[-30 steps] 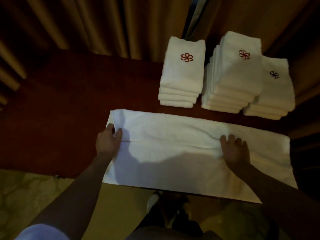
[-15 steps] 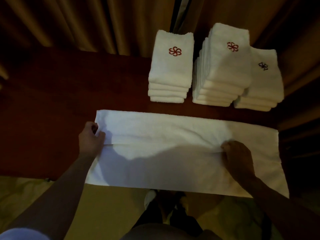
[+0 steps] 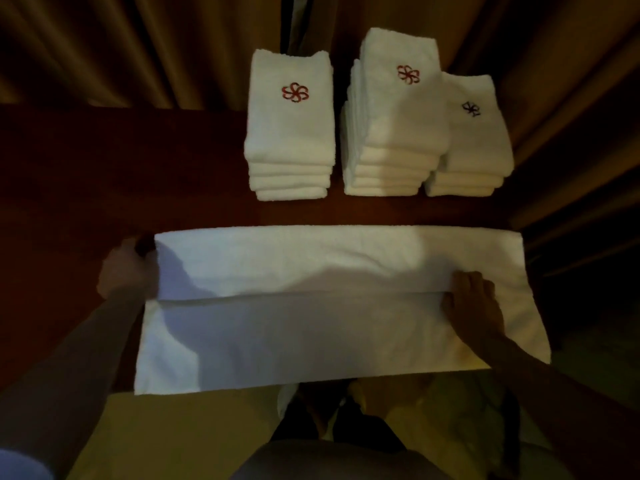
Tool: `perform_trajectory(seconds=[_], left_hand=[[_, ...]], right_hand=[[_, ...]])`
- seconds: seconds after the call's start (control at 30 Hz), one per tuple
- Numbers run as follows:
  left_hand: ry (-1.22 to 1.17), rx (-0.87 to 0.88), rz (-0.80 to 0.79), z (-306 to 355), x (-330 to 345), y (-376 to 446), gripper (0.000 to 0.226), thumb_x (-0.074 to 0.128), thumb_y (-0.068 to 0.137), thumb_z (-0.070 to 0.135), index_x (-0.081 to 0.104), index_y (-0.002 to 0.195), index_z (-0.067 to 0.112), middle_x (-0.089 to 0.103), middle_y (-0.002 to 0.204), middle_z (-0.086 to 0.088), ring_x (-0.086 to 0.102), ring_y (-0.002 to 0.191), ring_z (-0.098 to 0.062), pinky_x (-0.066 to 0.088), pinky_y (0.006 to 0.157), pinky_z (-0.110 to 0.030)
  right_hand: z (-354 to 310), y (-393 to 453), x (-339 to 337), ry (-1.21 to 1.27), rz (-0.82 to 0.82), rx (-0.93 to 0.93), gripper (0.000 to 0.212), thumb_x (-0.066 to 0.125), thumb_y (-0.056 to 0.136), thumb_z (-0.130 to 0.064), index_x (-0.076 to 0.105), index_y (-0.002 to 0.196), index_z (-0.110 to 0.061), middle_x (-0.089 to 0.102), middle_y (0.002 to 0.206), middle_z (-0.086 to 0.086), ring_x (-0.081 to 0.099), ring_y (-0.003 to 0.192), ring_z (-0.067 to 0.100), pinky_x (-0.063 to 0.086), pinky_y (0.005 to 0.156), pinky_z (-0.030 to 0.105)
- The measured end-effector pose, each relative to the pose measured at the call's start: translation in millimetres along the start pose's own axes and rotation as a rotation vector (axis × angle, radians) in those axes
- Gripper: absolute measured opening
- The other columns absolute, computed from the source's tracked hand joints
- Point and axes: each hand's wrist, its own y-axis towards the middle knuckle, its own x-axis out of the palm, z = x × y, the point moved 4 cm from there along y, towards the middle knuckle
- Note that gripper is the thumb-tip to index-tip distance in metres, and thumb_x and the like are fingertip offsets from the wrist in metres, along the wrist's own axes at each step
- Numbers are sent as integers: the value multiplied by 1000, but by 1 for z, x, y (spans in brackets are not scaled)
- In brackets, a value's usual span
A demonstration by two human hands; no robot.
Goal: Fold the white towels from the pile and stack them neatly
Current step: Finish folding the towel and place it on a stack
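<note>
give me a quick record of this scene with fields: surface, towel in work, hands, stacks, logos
surface: dark red table
towel in work: long white towel spread flat, folded edge running lengthwise
left hand: grips towel's left end
right hand: fingers curled on the fold near right end
stacks: left stack, middle stack, right stack
logos: red, red, dark
</note>
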Motion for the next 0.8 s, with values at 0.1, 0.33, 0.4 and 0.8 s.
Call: perform_trajectory(seconds=[0.1,0.33,0.4,0.8], left_hand=[[88,171,185,25,0,-17,48,60,93,21,46,133,-3,47,124,-34,46,112,-54,42,86,-60],[44,848,-82,144,71,-154,60,39,90,46,48,141,15,51,138,-18,50,118,-39,46,90,-49],[136,836,-209,170,98,-188,67,39,93,54,27,153,26,31,156,-12,31,140,-37,34,107,-55],[432,576,-293,175,118,-189,81,32,89,69,11,156,29,2,165,-9,0,148,-46,13,117,-59]], right_hand=[[-2,2,-3,-34,20,-35,40,57,95,-23,51,130,-5,46,129,22,46,112,43,50,77,51],[-8,10,-9,-85,41,-53,27,58,94,-31,56,116,-14,52,116,14,51,103,36,53,67,44],[-3,12,-8,-62,63,-131,24,64,91,-24,61,111,-11,56,110,17,55,96,39,54,61,44],[108,42,-14,-127,165,-156,38,73,81,-22,64,116,-12,56,107,17,55,95,39,55,58,41]])
